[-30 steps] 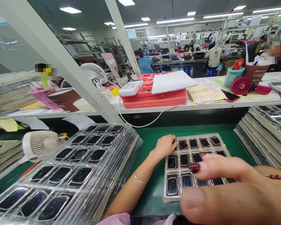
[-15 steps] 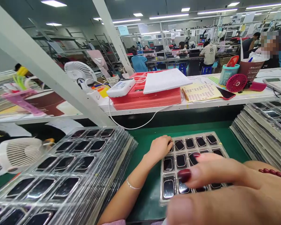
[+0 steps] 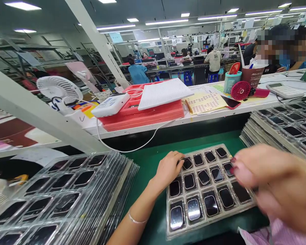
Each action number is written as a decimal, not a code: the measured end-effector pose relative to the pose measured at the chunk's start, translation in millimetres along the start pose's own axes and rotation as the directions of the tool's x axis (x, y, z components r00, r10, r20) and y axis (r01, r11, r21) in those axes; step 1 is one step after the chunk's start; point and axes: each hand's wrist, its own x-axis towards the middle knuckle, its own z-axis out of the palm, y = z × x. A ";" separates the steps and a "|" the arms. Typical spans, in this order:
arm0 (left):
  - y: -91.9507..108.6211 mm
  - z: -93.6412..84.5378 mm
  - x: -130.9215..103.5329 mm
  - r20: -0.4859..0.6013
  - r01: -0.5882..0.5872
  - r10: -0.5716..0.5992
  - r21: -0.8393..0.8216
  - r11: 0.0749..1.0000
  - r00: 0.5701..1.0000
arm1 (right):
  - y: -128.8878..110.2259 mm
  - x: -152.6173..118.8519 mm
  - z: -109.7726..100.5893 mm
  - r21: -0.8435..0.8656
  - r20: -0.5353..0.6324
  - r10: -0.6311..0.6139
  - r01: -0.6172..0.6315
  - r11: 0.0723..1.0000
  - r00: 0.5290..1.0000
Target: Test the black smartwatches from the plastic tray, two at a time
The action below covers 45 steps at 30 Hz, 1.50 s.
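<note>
The left hand (image 3: 168,168) rests at the far-left corner of the compartmented plastic tray (image 3: 191,226), thumb slightly apart; the right hand (image 3: 272,177) blurs over the right edge. Whether either clamps anything, I can't tell. Tray's flat on the green worktop (image 3: 156,217); its watch faces (image 3: 226,198) (glassy, judging by sheen) seem light, stiff, slippery, fragile: rims make the safest hold.
</note>
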 end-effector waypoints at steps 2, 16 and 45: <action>6.7 4.1 9.5 0.013 -0.058 0.058 0.011 0.998 0.998 | 31.9 18.9 -2.9 -0.065 -0.002 -0.189 0.189 0.980 0.982; 25.5 26.6 43.2 0.118 -0.156 0.146 0.080 0.984 0.982 | 161.3 44.1 69.8 -0.744 0.231 0.400 -0.104 0.660 0.887; 26.3 28.8 36.4 0.114 -0.077 0.078 -0.014 0.997 0.990 | 154.8 38.0 58.8 -0.588 0.404 0.373 -0.076 0.805 0.835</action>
